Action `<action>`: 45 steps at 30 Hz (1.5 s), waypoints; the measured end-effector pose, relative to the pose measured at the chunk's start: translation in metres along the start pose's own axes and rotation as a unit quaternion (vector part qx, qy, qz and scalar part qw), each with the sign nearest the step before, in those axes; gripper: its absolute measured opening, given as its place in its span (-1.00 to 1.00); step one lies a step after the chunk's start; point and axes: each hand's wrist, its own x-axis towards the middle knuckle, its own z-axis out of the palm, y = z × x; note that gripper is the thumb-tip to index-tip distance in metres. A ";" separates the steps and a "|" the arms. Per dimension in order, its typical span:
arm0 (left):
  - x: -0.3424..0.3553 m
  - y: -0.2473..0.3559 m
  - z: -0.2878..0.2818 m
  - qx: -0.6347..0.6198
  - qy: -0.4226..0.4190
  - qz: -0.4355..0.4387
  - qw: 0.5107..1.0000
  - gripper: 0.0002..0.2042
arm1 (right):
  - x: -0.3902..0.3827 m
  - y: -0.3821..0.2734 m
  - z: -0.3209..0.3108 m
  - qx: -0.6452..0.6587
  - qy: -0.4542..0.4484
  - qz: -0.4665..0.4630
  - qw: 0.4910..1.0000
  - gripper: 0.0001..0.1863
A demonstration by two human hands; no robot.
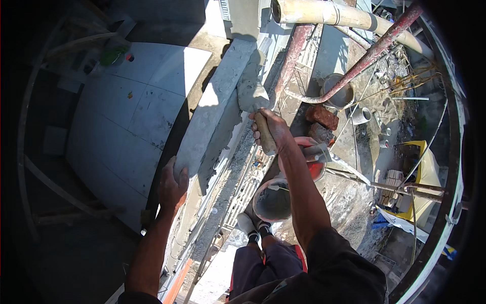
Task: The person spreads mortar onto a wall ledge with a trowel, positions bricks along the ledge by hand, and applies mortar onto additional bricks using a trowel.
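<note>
My right hand (pixel 272 129) is wrapped around the wooden handle of a plastering trowel (pixel 252 96). The trowel's broad blade, smeared with grey mortar, lies against the side of a low wall near its top edge. Fresh wet plaster (pixel 223 137) with a ragged lower edge covers part of that side. My left hand (pixel 173 186) rests on the wall's pale top ledge (pixel 205 114), nearer to me, with thumb and forefinger apart; its other fingers are partly hidden.
A bucket of grey mortar (pixel 273 200) stands by my feet, beside a red tub (pixel 316 169). Beyond are bricks (pixel 322 117), another bucket (pixel 338 91) and a red-stained pole (pixel 372 53) slanting across. Large pale panels (pixel 126 111) lie left of the wall.
</note>
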 end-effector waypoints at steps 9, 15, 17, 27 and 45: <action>0.002 -0.001 -0.009 0.026 0.004 0.012 1.000 -0.55 | -0.054 0.086 0.069 -0.009 0.101 0.003 0.995 -0.58; 0.002 0.001 -0.008 0.001 -0.019 0.002 1.000 -0.53 | -0.114 0.147 0.076 -0.079 0.064 0.020 0.995 -0.58; -0.001 0.001 -0.015 0.011 -0.034 -0.033 0.999 -0.53 | -0.127 0.146 0.078 -0.077 0.064 0.061 0.993 -0.57; 0.003 0.009 -0.015 0.009 -0.040 -0.030 0.999 -0.54 | 0.028 -0.049 0.021 -0.041 0.118 -0.140 0.982 -0.60; 0.001 0.002 -0.014 -0.020 -0.065 -0.064 0.996 -0.50 | -0.037 0.089 0.070 -0.017 0.100 -0.052 0.993 -0.57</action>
